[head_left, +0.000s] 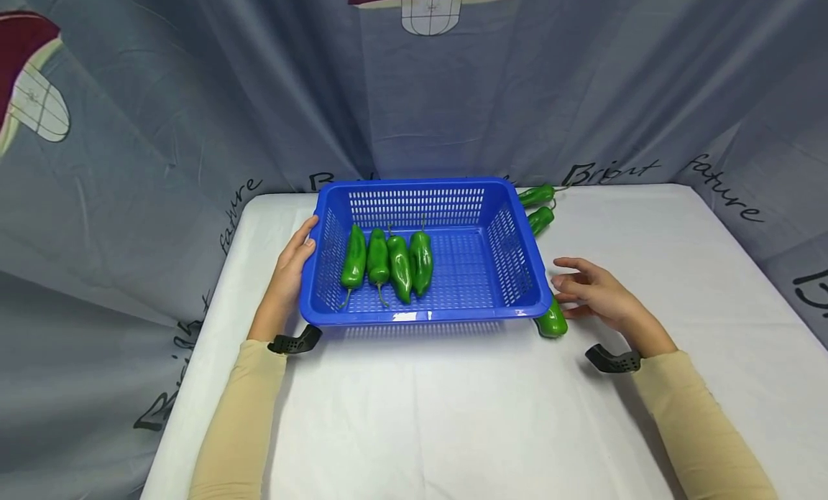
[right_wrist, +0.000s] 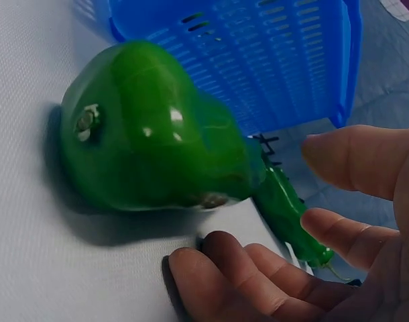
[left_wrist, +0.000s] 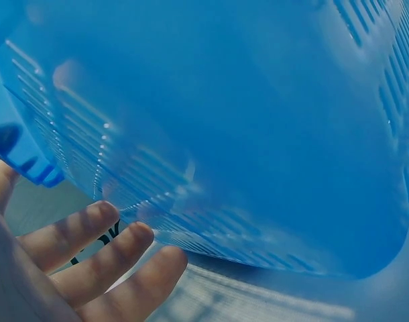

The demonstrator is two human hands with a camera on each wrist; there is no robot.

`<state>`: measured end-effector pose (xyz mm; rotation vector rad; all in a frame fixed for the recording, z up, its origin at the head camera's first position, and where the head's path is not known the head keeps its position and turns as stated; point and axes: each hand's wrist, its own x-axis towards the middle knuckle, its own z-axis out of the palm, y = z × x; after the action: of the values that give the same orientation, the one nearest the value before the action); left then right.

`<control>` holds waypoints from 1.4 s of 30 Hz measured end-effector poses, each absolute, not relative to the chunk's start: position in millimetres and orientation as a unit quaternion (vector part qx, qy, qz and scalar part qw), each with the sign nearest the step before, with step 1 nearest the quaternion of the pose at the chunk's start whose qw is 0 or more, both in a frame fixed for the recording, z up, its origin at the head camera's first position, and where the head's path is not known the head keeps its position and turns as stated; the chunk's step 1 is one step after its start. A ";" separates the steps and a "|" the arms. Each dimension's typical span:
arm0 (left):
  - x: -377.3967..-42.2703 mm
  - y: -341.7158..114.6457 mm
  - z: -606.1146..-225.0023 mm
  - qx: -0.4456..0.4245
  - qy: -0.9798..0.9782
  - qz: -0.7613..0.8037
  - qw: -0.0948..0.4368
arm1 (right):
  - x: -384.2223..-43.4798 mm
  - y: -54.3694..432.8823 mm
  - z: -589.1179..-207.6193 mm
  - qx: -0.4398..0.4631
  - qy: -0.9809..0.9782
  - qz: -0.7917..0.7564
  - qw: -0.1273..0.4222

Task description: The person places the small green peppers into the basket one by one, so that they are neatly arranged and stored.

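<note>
In the head view a blue perforated plastic basket (head_left: 420,316) holds several green peppers (head_left: 421,263) lying side by side toward its left. My left hand (head_left: 284,277) is at the basket's left rim; in the left wrist view its fingers (left_wrist: 134,251) extend loosely along the outside of the basket wall (left_wrist: 258,134). At the basket's front right corner, a green pepper (head_left: 553,322) lies on the white table, partly hidden by the rim. Beside it my right hand (head_left: 598,295) has its fingers spread; the right wrist view shows them apart from this pepper (right_wrist: 144,134).
Two more green peppers lie behind the basket's right side, one farther back (head_left: 537,195) and one nearer (head_left: 542,218). The white-covered table (head_left: 414,414) spreads under everything. A grey curtain (head_left: 259,90) with printed lamps and lettering hangs behind it.
</note>
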<state>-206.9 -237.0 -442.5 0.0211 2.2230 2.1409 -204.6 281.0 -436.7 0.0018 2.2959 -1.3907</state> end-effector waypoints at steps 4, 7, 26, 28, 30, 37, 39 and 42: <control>-204.3 -238.8 -443.8 0.004 0.723 0.691 0.029 | -204.5 276.1 -439.4 -0.012 0.843 -0.489 0.223; -202.6 -240.4 -445.2 0.001 0.724 0.689 0.028 | -204.1 270.7 -440.1 -0.022 0.849 -0.478 0.222; -205.5 -241.8 -445.3 0.005 0.723 0.691 0.020 | -209.2 252.3 -440.2 -0.069 0.892 -0.408 0.182; -206.5 -241.0 -445.1 0.006 0.719 0.694 0.021 | -209.4 253.8 -440.4 -0.073 0.895 -0.401 0.181; -207.5 -239.8 -445.0 0.008 0.718 0.695 0.021 | -209.5 255.2 -440.3 -0.073 0.896 -0.397 0.183; -209.7 -236.8 -444.5 0.009 0.713 0.701 0.024 | -210.7 259.7 -442.0 -0.062 0.895 -0.397 0.193; -209.8 -236.6 -444.4 0.009 0.713 0.701 0.023 | -211.1 260.8 -441.8 -0.059 0.893 -0.401 0.195; -210.2 -236.6 -444.5 0.009 0.711 0.703 0.023 | -211.6 262.4 -440.8 -0.049 0.887 -0.413 0.199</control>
<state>-210.2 -236.6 -444.5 0.0289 2.2011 2.1771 -211.6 262.4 -440.8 -0.1370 2.4811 -1.1553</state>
